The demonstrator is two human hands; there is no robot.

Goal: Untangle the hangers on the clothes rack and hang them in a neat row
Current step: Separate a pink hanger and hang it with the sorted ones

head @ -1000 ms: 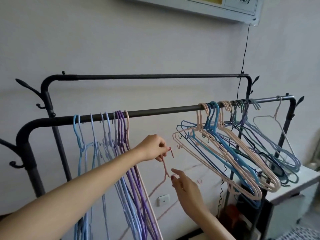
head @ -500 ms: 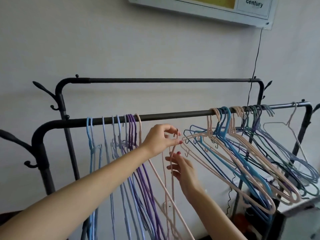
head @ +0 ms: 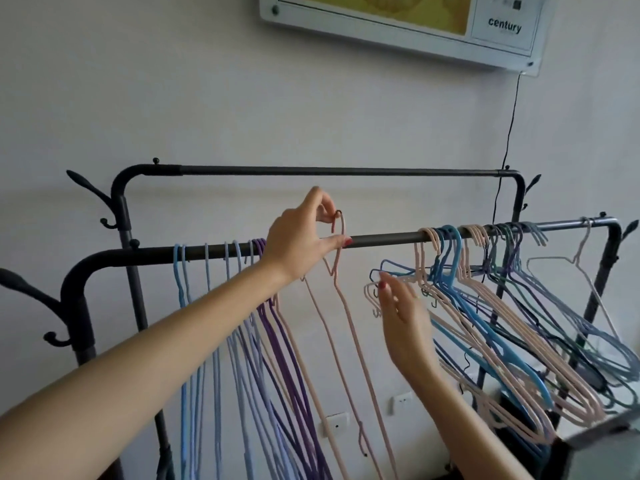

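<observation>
A black clothes rack point(head: 381, 239) stands against a pale wall, and its front rail serves as the landmark. At the rail's right end a tangled bunch of hangers point(head: 512, 306) in pink, blue and green hangs skewed. Toward the rail's left end a neat row of hangers point(head: 242, 341) in blue and purple hangs straight. The left hand point(head: 298, 242) is at the rail's middle, fingers pinched on the hook of a pink hanger point(head: 341, 306) just above the rail. The right hand point(head: 403, 317) hovers open below the rail, beside the tangled bunch.
</observation>
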